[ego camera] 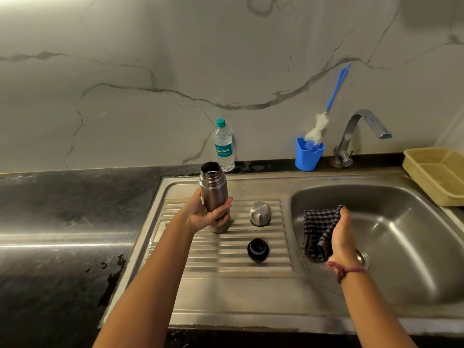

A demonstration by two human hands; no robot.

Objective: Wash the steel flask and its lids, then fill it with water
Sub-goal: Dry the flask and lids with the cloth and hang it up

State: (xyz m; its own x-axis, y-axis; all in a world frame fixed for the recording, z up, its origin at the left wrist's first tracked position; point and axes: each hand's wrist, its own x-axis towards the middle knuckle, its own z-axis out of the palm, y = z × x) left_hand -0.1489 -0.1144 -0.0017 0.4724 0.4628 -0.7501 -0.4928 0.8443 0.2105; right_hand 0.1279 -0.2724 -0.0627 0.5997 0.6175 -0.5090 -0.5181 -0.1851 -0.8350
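The open steel flask (214, 187) stands upright on the ribbed drainboard (226, 249), with my left hand (208, 214) gripping its lower body. To its right, a steel cup lid (260, 213) sits upside down on the ribs. Nearer me lies the black stopper lid (257, 249). My right hand (342, 237) holds a dark checked cloth (316, 232) over the left side of the sink basin (401, 247).
A tap (361, 131) rises behind the basin. A blue cup (308, 154) holds a blue-handled bottle brush (326, 114). A plastic water bottle (223, 146) stands at the wall. A yellow tray (437, 172) sits at far right. Black counter (62, 209) lies left.
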